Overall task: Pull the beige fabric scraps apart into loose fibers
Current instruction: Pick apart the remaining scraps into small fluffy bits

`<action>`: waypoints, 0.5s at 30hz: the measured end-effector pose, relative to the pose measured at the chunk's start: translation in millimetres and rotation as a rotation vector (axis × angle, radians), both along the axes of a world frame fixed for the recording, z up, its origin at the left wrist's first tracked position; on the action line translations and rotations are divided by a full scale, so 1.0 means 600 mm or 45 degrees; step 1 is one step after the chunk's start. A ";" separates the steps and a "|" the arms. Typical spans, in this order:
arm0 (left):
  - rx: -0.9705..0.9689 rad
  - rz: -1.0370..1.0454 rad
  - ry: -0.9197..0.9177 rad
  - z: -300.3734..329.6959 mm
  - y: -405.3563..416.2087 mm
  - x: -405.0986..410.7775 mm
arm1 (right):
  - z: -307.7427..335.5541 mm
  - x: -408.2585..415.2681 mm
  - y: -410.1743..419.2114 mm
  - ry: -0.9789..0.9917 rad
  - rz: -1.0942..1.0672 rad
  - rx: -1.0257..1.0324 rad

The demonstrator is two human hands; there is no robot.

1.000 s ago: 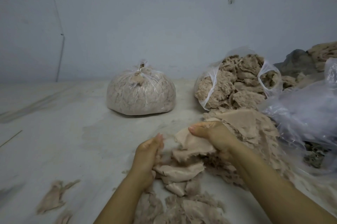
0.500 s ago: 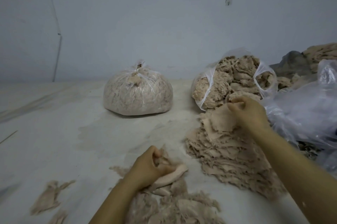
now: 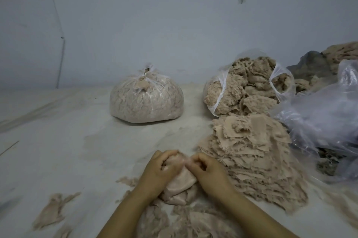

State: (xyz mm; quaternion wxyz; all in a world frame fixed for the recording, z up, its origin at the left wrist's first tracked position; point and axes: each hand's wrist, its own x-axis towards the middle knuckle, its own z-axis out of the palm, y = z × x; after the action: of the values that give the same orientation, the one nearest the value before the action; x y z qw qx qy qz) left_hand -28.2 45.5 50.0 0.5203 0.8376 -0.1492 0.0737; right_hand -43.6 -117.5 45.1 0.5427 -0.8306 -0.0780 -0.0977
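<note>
My left hand [image 3: 160,171] and my right hand [image 3: 208,170] sit close together low in the middle of the view, both gripping one bunch of beige fabric scraps [image 3: 179,181] between them. The fingers of each hand curl into the cloth at its top edge. A tall stack of flat beige scraps [image 3: 249,144] lies just right of my right hand. Loose pulled fibers [image 3: 186,222] are heaped below my wrists, partly hidden by my forearms.
A tied clear bag of fibers [image 3: 146,100] stands at the back centre. An open bag heaped with fluffy fibers [image 3: 246,86] is to its right. Crumpled clear plastic [image 3: 319,119] lies at the right. A stray scrap [image 3: 54,210] lies at the lower left on the pale surface.
My right hand left the top of the scrap stack and came down to the left, joining my left hand on the bunch of scraps. My left hand stayed near the fiber heap.
</note>
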 end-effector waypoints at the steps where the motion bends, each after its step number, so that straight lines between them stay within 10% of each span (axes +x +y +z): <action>1: 0.089 -0.001 0.000 -0.003 0.001 0.002 | 0.001 -0.001 0.003 -0.060 -0.004 0.049; 4: 0.142 0.041 -0.057 -0.003 0.000 0.003 | 0.003 0.000 0.006 -0.148 -0.069 0.239; 9: -0.541 -0.140 0.162 0.006 -0.002 -0.005 | 0.004 -0.009 0.011 -0.052 0.046 0.331; 15: -0.467 0.031 0.130 0.009 -0.016 -0.009 | 0.009 -0.018 0.020 -0.045 0.030 0.099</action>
State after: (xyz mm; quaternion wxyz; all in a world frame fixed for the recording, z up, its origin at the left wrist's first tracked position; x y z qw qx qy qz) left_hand -33.5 35.6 55.2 0.6701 0.7332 -0.0965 0.0634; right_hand -54.6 -105.4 50.6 0.5742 -0.8060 -0.0935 -0.1091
